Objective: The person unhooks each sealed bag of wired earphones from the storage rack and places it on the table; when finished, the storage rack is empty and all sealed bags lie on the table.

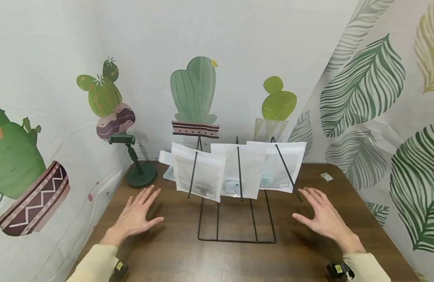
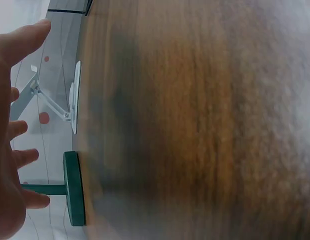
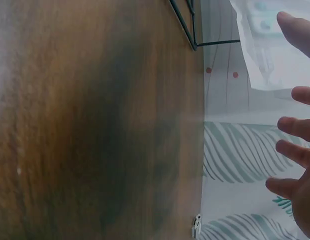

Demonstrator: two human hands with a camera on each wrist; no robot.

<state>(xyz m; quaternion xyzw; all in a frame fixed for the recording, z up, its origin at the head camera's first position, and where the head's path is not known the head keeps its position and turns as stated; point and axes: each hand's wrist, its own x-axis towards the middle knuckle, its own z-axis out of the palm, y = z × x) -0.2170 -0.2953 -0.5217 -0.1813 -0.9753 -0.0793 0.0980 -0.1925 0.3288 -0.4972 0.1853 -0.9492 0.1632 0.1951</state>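
Observation:
A black wire rack stands in the middle of the wooden table. From its prongs hang three white translucent pouches: a left pouch, a middle pouch and a right pouch. Small items show faintly inside them. To the left of the rack my left hand hovers over the table, fingers spread and holding nothing. My right hand is on the other side, also spread, its fingertips near the tip of the right prong. In the right wrist view the right pouch hangs beyond the thumb.
A dark green stand with a round base is at the back left. Beside it, partly hidden behind the left pouch, is a white folding stand. A small white device lies at the back right. Printed cloth hangs behind the table.

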